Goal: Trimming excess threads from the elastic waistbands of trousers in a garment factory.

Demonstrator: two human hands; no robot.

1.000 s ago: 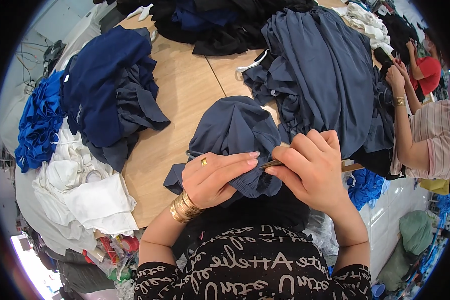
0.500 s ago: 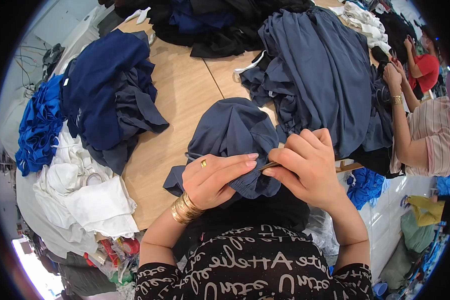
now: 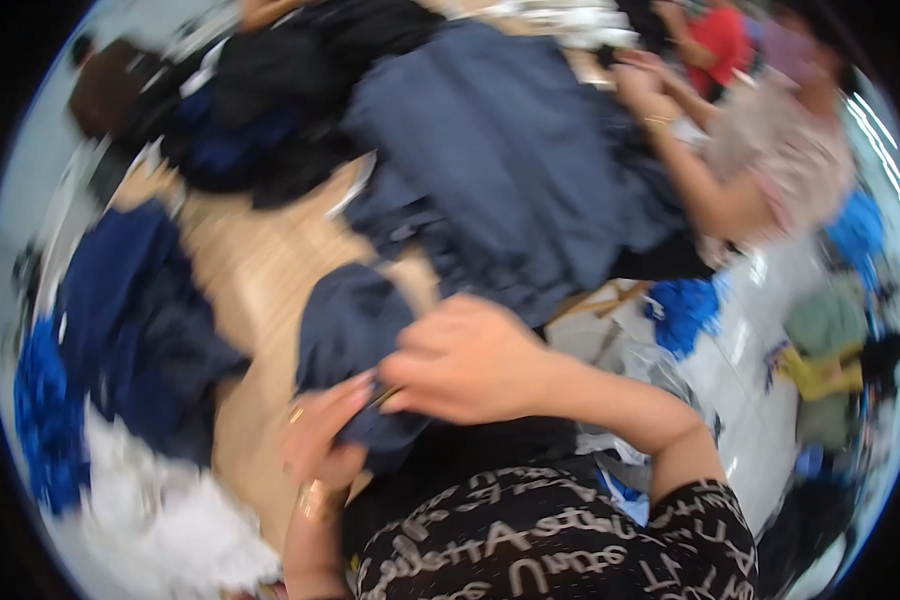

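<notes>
1. The right hand [image 3: 470, 360] lies knuckles up, fingers curled and pressed down onto the near edge of a dark navy garment [image 3: 355, 330]; the picture is blurred, so I cannot tell whether the fingertips pinch the cloth or only rest on it.
2. The left hand [image 3: 320, 445] sits just beside it, nearer the body and to the left, fingers folded around the lower hem of the navy garment; it holds the cloth. A ring and gold bangles [image 3: 312, 498] show on it.
3. The two hands meet at the garment's near edge, almost touching. A thin pale thing shows between them, too blurred to name.
4. From the hands the navy garment runs up and to the left, away from the body, as a bunched mound on the wooden table [image 3: 245, 270]; its long axis goes roughly from the hands toward the table's far side.
5. Both hands are at the garment; the left hand is under the hem, the right hand on top.
6. Beyond the navy garment, to the upper right, lies a wide slate-blue cloth [image 3: 500, 150].
7. Left of the navy garment lies a heap of dark blue clothes [image 3: 130, 300], with white cloth [image 3: 150, 510] below it.
8. Far right of the navy garment, another person's arm [image 3: 700, 190] reaches over the slate-blue cloth.
</notes>
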